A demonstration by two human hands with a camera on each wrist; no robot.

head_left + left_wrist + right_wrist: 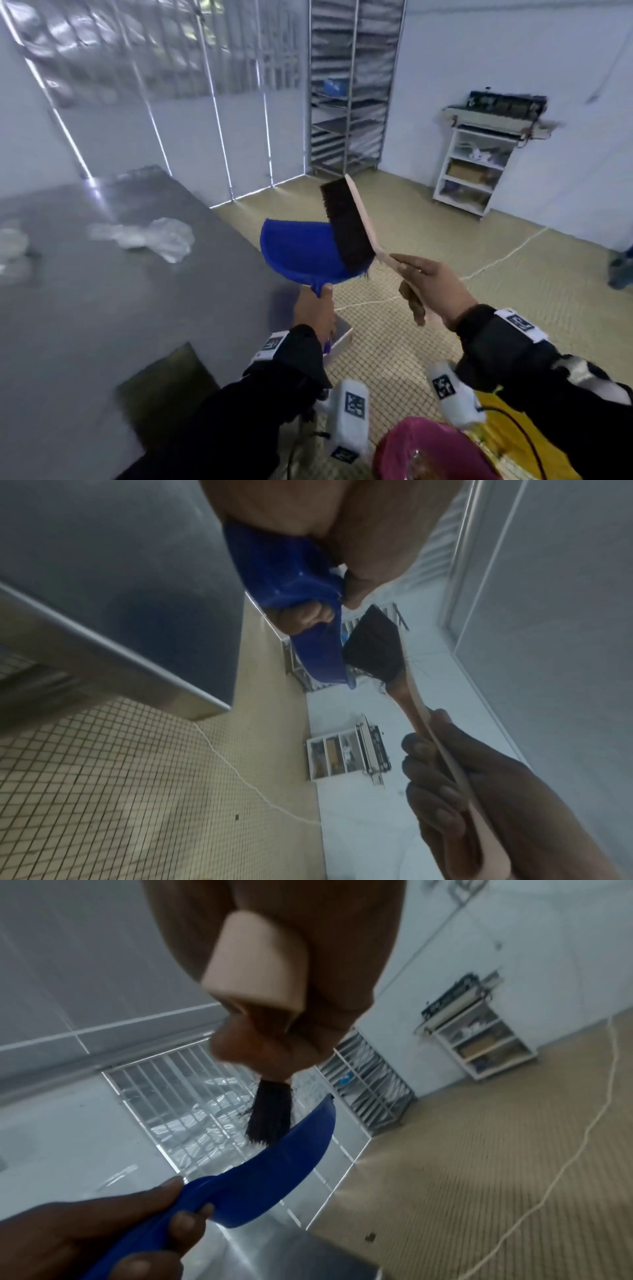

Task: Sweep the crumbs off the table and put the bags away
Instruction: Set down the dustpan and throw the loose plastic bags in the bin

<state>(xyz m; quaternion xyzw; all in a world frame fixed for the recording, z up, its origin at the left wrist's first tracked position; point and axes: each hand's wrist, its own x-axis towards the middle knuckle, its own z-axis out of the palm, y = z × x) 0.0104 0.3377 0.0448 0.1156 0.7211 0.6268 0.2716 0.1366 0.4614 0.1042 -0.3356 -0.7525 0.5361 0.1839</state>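
Note:
My left hand (317, 313) grips the handle of a blue dustpan (298, 251), held up in the air past the corner of the steel table (102, 291). In my right hand (431, 284) I hold a wooden brush (347, 226) by its handle, its dark bristles resting against the pan's right side. In the left wrist view the dustpan (308, 631) and brush (373, 645) meet above the floor. The right wrist view shows the brush bristles (270, 1112) just over the pan's rim (291, 1161). Clear plastic bags (147, 236) lie crumpled on the table's far part.
A pink bin (428, 452) with a yellow liner stands by my feet at bottom right. A tall metal tray rack (349, 89) and a white shelf unit (476, 171) with a machine on top line the far wall. A white cord (496, 263) runs across the tiled floor.

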